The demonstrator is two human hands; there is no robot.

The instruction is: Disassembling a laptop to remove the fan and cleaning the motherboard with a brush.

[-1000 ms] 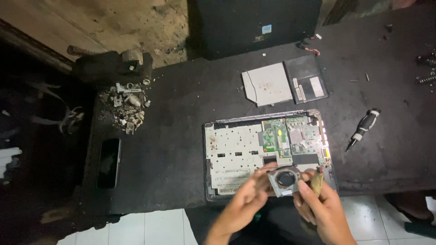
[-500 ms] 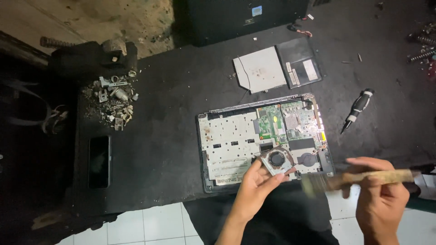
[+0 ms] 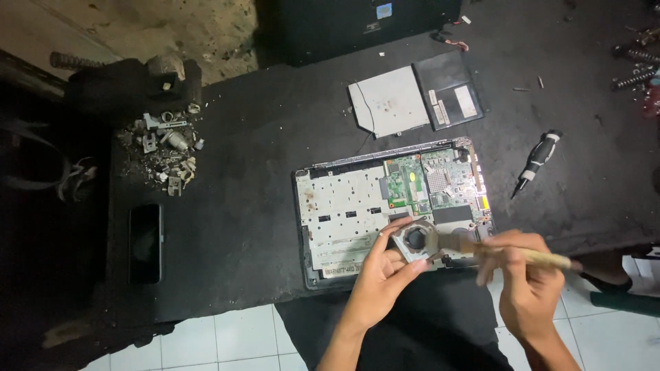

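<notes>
An opened laptop base point(image 3: 344, 206) lies on the black table with its green circuit board point(image 3: 430, 182) exposed. My left hand point(image 3: 381, 275) holds a small square cooling fan point(image 3: 414, 240) over the laptop's front right corner. My right hand point(image 3: 526, 282) grips a wooden-handled brush point(image 3: 505, 253), its bristles against the fan's right side. Both hands reach in from the bottom edge.
A black-and-white screwdriver point(image 3: 536, 161) lies right of the laptop. An optical drive point(image 3: 388, 102) and a dark cover plate point(image 3: 448, 88) sit behind it. A pile of metal scraps point(image 3: 165, 148) and a black phone point(image 3: 145, 242) are at left. Loose screws point(image 3: 632, 65) lie far right.
My right hand swung out to the right with the brush, then brought the bristles back to the fan. My left hand has kept hold of the fan throughout.
</notes>
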